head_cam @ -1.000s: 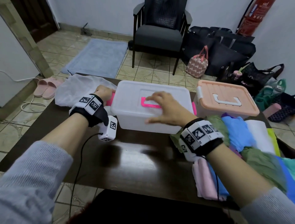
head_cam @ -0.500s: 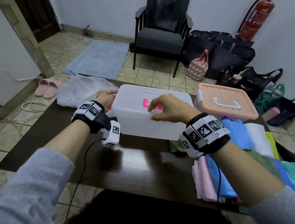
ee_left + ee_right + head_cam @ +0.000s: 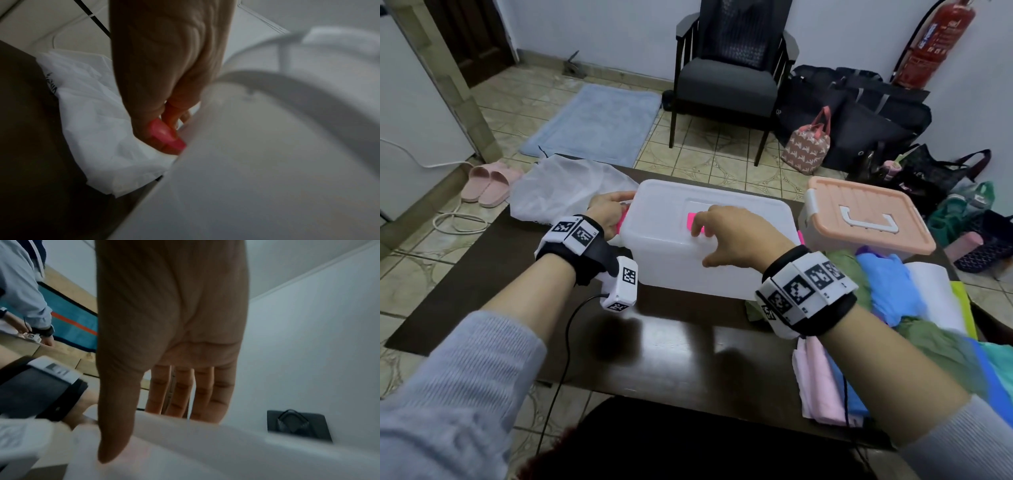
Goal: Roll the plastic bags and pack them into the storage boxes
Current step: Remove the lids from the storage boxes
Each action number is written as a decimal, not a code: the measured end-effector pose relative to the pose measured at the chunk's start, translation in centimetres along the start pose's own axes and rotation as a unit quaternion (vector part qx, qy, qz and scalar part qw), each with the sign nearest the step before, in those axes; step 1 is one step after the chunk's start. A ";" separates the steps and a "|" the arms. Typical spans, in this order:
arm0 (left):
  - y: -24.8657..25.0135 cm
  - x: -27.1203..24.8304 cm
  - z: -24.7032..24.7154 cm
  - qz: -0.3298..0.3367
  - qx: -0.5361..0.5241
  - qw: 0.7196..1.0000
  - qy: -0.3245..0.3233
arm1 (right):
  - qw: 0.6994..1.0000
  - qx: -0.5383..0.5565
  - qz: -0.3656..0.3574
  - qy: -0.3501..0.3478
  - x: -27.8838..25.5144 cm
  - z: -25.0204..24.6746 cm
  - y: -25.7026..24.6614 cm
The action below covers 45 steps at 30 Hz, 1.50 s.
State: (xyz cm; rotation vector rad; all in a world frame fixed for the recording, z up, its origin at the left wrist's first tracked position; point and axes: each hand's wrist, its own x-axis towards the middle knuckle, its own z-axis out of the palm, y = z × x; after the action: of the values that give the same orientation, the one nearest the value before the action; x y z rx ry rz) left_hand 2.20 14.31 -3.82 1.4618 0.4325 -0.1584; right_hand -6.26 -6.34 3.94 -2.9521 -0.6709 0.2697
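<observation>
Two storage boxes stand on the dark table [image 3: 681,346] in the head view: a translucent white box [image 3: 688,267] with a closed lid in the middle, and a box with a peach lid [image 3: 866,216] just beside it to the right. The left hand [image 3: 607,209] is at the white box's left end, its fingers curled on the pink latch [image 3: 621,222] there. The right hand [image 3: 736,236] rests on top of the lid, fingers bent down onto the pink handle [image 3: 693,222], thumb apart along the near edge. A crumpled white plastic bag [image 3: 558,192] lies on the table behind the left hand, and a heap of coloured plastic bags [image 3: 893,294] in blue, green, white and pink lies at the right, near the right wrist. Beyond the table are a dark armchair [image 3: 729,78], a blue mat [image 3: 595,123] and pink slippers [image 3: 486,183] on the tiled floor.

From the left wrist, the left hand [image 3: 168,68] pinches the pink latch [image 3: 166,138] between thumb and fingertips against the white box's side [image 3: 267,162]. The white plastic bag [image 3: 90,123] lies just behind, on the table [image 3: 30,146].

From the right wrist, the right hand [image 3: 170,337] shows a flat palm with fingers [image 3: 203,391] running fairly straight, close together, over the lid's edge [image 3: 205,431]; their tips are hidden, so whether they curl round the handle cannot be told here.
</observation>
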 end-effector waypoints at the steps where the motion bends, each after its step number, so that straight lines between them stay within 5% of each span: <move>1: -0.1 0.2 -0.1 0.003 -0.004 1.000 -0.001 | 1.000 0.003 -0.004 0.005 0.1 -0.9 0.1; 5: -0.1 0.4 -0.4 -0.012 0.007 1.000 -0.001 | 0.999 0.030 -0.015 0.021 0.6 -5.3 0.6; 9: 0.7 0.4 -1.2 -0.078 0.061 0.991 -0.087 | 0.996 0.059 0.005 0.070 2.5 -9.0 1.4; 12: 1.0 2.0 -2.3 -0.045 0.144 0.988 -0.009 | 0.992 0.041 0.018 0.115 5.5 -10.6 2.2; 15: 0.1 4.2 -3.5 0.061 0.411 0.906 0.084 | 0.992 0.027 0.022 0.118 9.1 -11.1 2.8; 17: -0.5 5.0 -3.6 0.041 0.507 0.856 0.088 | 0.993 0.032 0.026 0.113 11.5 -10.8 3.2; 22: -1.3 7.2 -2.8 0.044 0.537 0.839 0.078 | 0.998 0.038 0.034 0.049 17.0 -9.5 4.4; 27: -1.5 8.2 -3.3 0.039 0.505 0.857 0.091 | 0.994 0.091 0.058 -0.011 20.8 -7.4 5.7; 32: -3.4 9.3 -5.4 0.062 0.389 0.915 0.082 | 0.990 0.087 0.083 -0.068 22.9 -4.9 6.6; 37: -3.4 9.9 -5.6 0.047 0.299 0.945 0.122 | 0.991 0.047 0.087 -0.086 23.9 -3.5 6.5; 45: -3.5 9.3 -4.9 0.044 0.312 0.944 0.096 | 0.972 -0.088 0.095 -0.195 23.9 -2.4 5.8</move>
State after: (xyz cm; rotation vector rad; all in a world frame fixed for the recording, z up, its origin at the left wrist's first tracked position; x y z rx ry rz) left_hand 8.51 20.21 -10.81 2.1299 0.5000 -0.0820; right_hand 17.81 -1.24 1.97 -3.1657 -0.4647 0.8683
